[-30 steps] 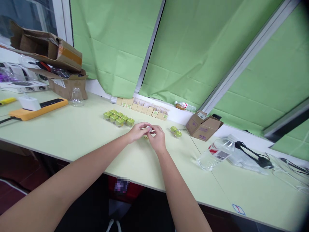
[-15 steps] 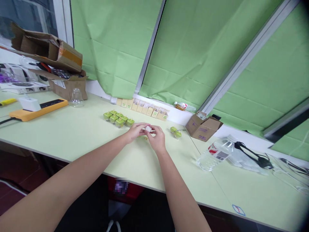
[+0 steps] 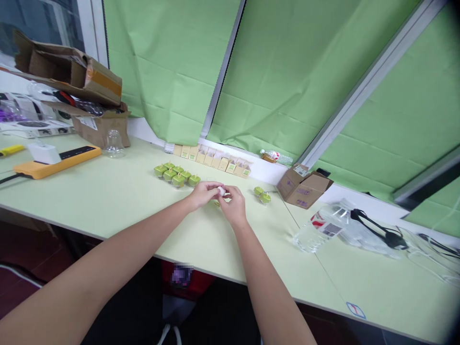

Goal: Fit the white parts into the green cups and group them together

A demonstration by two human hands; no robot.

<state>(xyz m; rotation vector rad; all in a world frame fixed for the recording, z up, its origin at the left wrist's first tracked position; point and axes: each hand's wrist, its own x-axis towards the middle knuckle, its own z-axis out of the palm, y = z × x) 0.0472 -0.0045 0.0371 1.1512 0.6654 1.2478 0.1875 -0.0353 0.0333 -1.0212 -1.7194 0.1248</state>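
Note:
Between the fingertips of both hands is a small white block-like piece (image 3: 222, 191), too small to name more exactly. My left hand (image 3: 204, 195) pinches it from the left, and my right hand (image 3: 233, 205) grips it from the right, both just above the table. A small yellow-green item (image 3: 217, 203) shows partly beneath the hands, mostly hidden. To the left of my hands stands a cluster of small clear cups with green lids (image 3: 178, 180). Two more green-lidded cups (image 3: 265, 198) are to the right.
Small cardboard boxes (image 3: 215, 160) line the back edge. A large water bottle (image 3: 321, 227), a brown carton (image 3: 304, 188) and cables lie right. A yellow power strip (image 3: 72, 160), a clear plastic cup-like container (image 3: 114, 144) and stacked cartons (image 3: 102, 127) occupy the left.
The white piece has turned slightly between my fingertips, with my left fingers covering a bit more of it. Everything else stays in place.

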